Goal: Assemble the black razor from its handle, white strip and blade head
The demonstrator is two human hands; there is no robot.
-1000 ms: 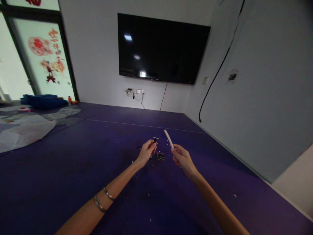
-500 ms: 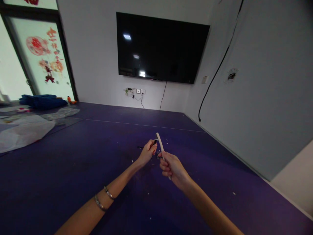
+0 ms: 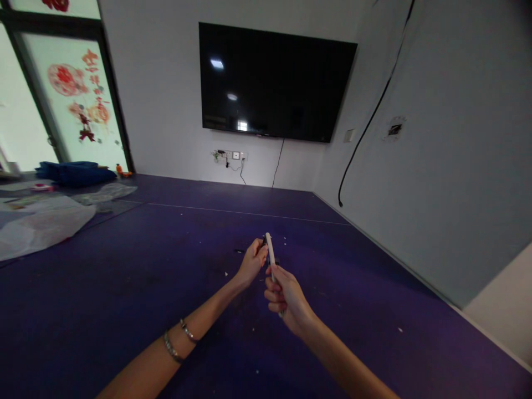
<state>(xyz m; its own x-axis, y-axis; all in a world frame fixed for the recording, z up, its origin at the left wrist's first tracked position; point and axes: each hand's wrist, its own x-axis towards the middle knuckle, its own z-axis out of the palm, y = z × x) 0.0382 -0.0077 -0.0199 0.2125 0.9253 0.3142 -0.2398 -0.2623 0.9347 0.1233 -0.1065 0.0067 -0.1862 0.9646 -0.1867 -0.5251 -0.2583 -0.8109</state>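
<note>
My right hand (image 3: 288, 293) is closed round a slim white rod (image 3: 270, 249), slightly curved, held upright with its upper end free and its lower tip showing under my fingers. My left hand (image 3: 251, 261) pinches a small dark tool (image 3: 264, 241) against the rod's upper part; its kind is too small to make out, and my fingers hide most of it. Behind the rod, just above my right fingers, a small dark piece (image 3: 276, 261) partly shows. A thin black piece (image 3: 239, 251) lies on the floor left of my left hand.
White scraps (image 3: 285, 241) dot the purple floor (image 3: 199, 310). Translucent plastic sheeting (image 3: 50, 224) and a dark blue cloth bundle (image 3: 77, 173) lie at the left. A television (image 3: 276, 83) hangs on the far wall; a black cable (image 3: 366, 127) dangles at the right.
My right hand has moved slightly down and left, and the rod's upper end has dropped a little and stands more upright. My left hand has hardly moved, its tool still at the rod.
</note>
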